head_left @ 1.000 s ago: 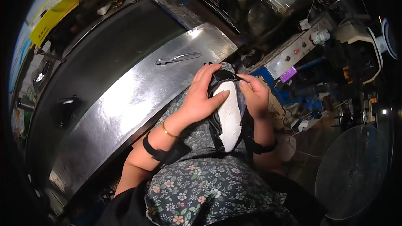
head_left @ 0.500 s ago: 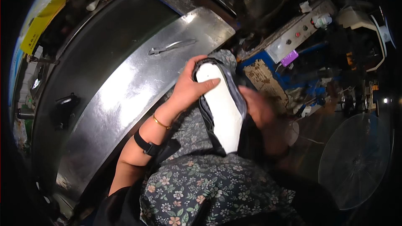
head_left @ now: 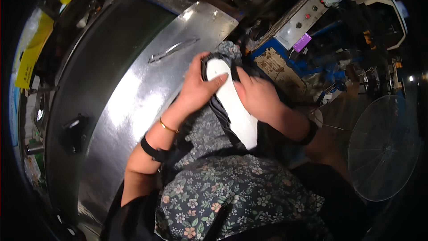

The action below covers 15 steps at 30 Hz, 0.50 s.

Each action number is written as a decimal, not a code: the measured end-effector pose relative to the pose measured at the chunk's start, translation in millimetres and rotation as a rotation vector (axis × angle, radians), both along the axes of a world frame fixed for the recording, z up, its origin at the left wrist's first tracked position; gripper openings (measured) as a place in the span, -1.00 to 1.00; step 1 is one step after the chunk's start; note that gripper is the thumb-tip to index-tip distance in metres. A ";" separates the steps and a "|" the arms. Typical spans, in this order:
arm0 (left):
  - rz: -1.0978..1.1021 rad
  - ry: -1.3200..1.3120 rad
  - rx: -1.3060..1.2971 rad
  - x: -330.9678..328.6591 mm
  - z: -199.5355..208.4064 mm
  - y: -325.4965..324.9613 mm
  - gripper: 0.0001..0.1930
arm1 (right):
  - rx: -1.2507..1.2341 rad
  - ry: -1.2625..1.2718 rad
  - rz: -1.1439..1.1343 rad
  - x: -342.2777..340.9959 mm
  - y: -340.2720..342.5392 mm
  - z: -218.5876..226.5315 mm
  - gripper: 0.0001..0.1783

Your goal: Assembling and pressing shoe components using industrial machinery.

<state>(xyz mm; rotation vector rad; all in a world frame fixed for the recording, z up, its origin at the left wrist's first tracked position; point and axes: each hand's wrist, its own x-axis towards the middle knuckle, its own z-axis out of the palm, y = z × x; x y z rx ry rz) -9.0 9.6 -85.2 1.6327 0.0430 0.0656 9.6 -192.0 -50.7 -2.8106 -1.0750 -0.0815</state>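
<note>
A black shoe upper (head_left: 217, 110) lies bottom up over my lap, with a white insole board (head_left: 240, 118) facing me. Its narrower heel end points toward my body. My left hand (head_left: 195, 85) is wrapped round the far left end of the shoe, thumb pressed on the white board. On the right side, my right hand (head_left: 261, 98) is closed over the upper's edge, its fingers near the far end and slightly blurred. Part of the upper is hidden beneath that hand. Under the shoe is my floral apron (head_left: 209, 187).
To the left runs a shiny metal plate (head_left: 122, 91) with a slim metal tool (head_left: 174, 50) on it, beside a dark curved surface (head_left: 113, 35). A control box with buttons (head_left: 292, 27) stands far right. A clear round disc (head_left: 383, 151) is at near right.
My right hand has moved left and farther up along the shoe, now covering part of its right edge. My left hand keeps its hold. The whole view has shifted slightly.
</note>
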 end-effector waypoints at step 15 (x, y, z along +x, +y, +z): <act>0.357 -0.178 1.319 -37.9 21.5 -13.5 -0.68 | 0.525 0.533 -0.244 -67.9 31.4 -12.9 -0.08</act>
